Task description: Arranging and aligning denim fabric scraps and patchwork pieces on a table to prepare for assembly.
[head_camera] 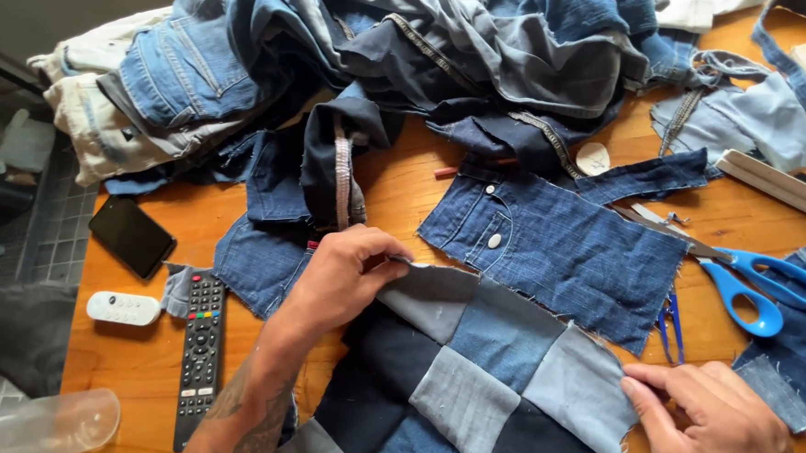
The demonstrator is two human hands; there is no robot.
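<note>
Denim patchwork (468, 386): checkered dark, mid-blue, grey squares; left hand (340, 278), right hand (719, 427) fingers pinching opposite edges.

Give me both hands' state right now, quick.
Left hand: pinching the top edge of the patchwork denim panel.
Right hand: pinching the panel's right edge.

Looks like a home, with a wooden table (395, 194) used for sewing. Heaped at the far side of the table, a big pile of jeans (366, 59). On the table near the pile, cut denim pieces (558, 248) and blue scissors (759, 282) at the right. At the left end of the table, home things: a black phone (131, 235), a black TV remote (200, 354) and a small white remote (123, 308). Beyond the table's left edge, a grey tiled floor (58, 227).
</note>
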